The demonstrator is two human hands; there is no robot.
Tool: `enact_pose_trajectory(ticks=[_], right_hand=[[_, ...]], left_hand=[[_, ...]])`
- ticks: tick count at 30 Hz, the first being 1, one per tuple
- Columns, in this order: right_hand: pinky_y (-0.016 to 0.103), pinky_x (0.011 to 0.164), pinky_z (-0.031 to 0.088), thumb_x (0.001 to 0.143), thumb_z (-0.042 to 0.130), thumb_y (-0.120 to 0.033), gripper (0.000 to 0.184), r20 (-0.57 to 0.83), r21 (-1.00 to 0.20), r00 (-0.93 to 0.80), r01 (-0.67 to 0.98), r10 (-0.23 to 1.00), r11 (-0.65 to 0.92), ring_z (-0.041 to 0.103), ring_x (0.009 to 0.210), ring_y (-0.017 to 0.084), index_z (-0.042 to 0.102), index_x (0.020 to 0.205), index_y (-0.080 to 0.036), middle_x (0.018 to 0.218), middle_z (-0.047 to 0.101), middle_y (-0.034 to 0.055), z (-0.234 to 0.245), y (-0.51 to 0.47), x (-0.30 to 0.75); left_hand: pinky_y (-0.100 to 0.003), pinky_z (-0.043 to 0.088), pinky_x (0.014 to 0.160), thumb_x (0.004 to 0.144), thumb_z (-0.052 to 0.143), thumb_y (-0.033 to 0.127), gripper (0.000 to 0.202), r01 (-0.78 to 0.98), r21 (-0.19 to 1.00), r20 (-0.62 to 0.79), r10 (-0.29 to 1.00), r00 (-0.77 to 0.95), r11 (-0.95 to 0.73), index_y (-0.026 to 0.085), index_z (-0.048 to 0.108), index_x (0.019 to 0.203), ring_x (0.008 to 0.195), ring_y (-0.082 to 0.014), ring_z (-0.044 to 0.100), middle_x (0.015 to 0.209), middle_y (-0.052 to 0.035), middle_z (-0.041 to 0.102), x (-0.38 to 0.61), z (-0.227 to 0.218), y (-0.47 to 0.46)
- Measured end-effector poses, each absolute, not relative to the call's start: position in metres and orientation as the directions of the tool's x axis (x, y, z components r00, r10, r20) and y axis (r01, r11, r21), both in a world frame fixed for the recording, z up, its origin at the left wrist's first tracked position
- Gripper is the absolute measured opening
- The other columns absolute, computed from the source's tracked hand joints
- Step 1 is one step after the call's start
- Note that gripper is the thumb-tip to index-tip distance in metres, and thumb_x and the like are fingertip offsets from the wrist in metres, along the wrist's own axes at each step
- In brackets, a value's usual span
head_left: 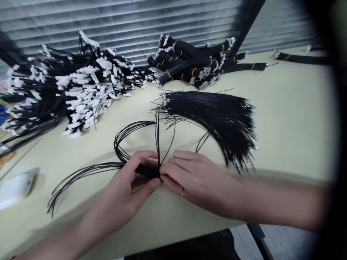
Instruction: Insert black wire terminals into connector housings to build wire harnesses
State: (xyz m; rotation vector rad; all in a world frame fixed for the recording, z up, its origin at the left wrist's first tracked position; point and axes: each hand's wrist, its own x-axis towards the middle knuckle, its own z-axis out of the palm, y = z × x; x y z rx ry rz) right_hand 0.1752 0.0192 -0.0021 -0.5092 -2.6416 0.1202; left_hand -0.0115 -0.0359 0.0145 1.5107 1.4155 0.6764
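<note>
My left hand (135, 187) is closed around a black connector (148, 170), thumb in front and fingers behind. Several thin black wires (119, 144) run out of the left hand's grip, some looping up and others trailing left across the table. At the connector's right end, my right hand (189, 177) pinches with fingertips together; a black wire (170, 142) rises from there, though its pinched end is hidden. Just beyond the hands lies a fanned pile of loose black wires (211, 115) with bare metal tips.
At the back left is a heap of black cables with white connectors (86, 104). Wire bundles tied with yellow bands (195, 65) are stacked at the back, before the window blinds (121, 21). A white earbud case (16, 187) rests at the left; the table's front edge (173, 243) runs below.
</note>
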Motion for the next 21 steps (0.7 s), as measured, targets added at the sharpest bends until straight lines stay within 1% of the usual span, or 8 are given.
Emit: enact_pose_trajectory(ticks=[4, 8, 11, 13, 16, 19, 21], right_hand=[[0.029, 0.063, 0.033, 0.089, 0.045, -0.006, 0.019, 0.392, -0.151, -0.853, 0.310, 0.345, 0.939, 0.038, 0.063, 0.015, 0.056, 0.075, -0.012, 0.067, 0.051, 0.0019, -0.002, 0.020, 0.176], [0.030, 0.064, 0.033, 0.088, 0.046, -0.006, 0.016, 0.391, -0.160, -0.858, 0.293, 0.333, 0.943, 0.038, 0.064, 0.016, 0.056, 0.077, -0.011, 0.069, 0.052, 0.0025, -0.005, 0.021, 0.177], [0.030, 0.069, 0.035, 0.087, 0.049, -0.005, 0.011, 0.417, -0.217, -0.848, 0.257, 0.328, 0.942, 0.041, 0.069, 0.016, 0.058, 0.082, -0.010, 0.074, 0.055, 0.0036, -0.007, 0.024, 0.178], [0.029, 0.073, 0.037, 0.090, 0.047, -0.006, 0.013, 0.430, -0.269, -0.843, 0.224, 0.325, 0.937, 0.042, 0.072, 0.016, 0.059, 0.085, -0.009, 0.078, 0.056, 0.0046, -0.005, 0.028, 0.179], [0.031, 0.078, 0.039, 0.096, 0.039, -0.012, 0.023, 0.458, -0.315, -0.829, 0.188, 0.322, 0.930, 0.046, 0.078, 0.018, 0.059, 0.088, -0.007, 0.083, 0.058, 0.0073, 0.002, 0.036, 0.181], [0.035, 0.082, 0.040, 0.099, 0.032, -0.021, 0.031, 0.544, -0.321, -0.761, 0.198, 0.352, 0.926, 0.050, 0.088, 0.021, 0.058, 0.097, -0.004, 0.092, 0.060, 0.0120, 0.009, 0.044, 0.186], [0.034, 0.079, 0.042, 0.101, 0.029, -0.028, 0.036, 0.599, -0.362, -0.694, 0.211, 0.400, 0.908, 0.052, 0.087, 0.021, 0.056, 0.102, -0.005, 0.091, 0.060, 0.0120, 0.014, 0.047, 0.191]], left_hand=[[-0.025, 0.054, 0.078, 0.088, 0.054, 0.022, 0.030, 0.415, 0.903, -0.206, 0.959, 0.192, 0.111, 0.029, 0.043, 0.115, 0.087, -0.0135, 0.062, 0.101, 0.0014, 0.058, -0.011, 0.014, -0.036], [-0.024, 0.052, 0.081, 0.088, 0.055, 0.022, 0.030, 0.398, 0.910, -0.205, 0.959, 0.194, 0.114, 0.029, 0.043, 0.115, 0.090, -0.0132, 0.062, 0.102, 0.0018, 0.058, -0.011, 0.012, -0.036], [-0.024, 0.051, 0.084, 0.087, 0.056, 0.022, 0.031, 0.378, 0.919, -0.200, 0.962, 0.188, 0.117, 0.030, 0.044, 0.115, 0.095, -0.0138, 0.060, 0.105, 0.0017, 0.058, -0.011, 0.011, -0.035], [-0.024, 0.050, 0.086, 0.088, 0.055, 0.022, 0.031, 0.356, 0.926, -0.203, 0.960, 0.191, 0.125, 0.029, 0.044, 0.115, 0.098, -0.0146, 0.060, 0.107, 0.0011, 0.059, -0.011, 0.012, -0.035], [-0.025, 0.049, 0.087, 0.088, 0.055, 0.022, 0.030, 0.316, 0.939, -0.210, 0.957, 0.202, 0.139, 0.028, 0.043, 0.116, 0.101, -0.0155, 0.059, 0.109, 0.0001, 0.060, -0.012, 0.013, -0.034], [-0.026, 0.048, 0.090, 0.090, 0.053, 0.021, 0.028, 0.278, 0.947, -0.230, 0.946, 0.227, 0.163, 0.027, 0.043, 0.115, 0.104, -0.0156, 0.058, 0.110, -0.0010, 0.061, -0.012, 0.015, -0.034], [-0.027, 0.047, 0.091, 0.090, 0.052, 0.021, 0.027, 0.262, 0.949, -0.242, 0.941, 0.237, 0.178, 0.026, 0.042, 0.114, 0.105, -0.0157, 0.057, 0.110, -0.0018, 0.062, -0.012, 0.016, -0.034]])
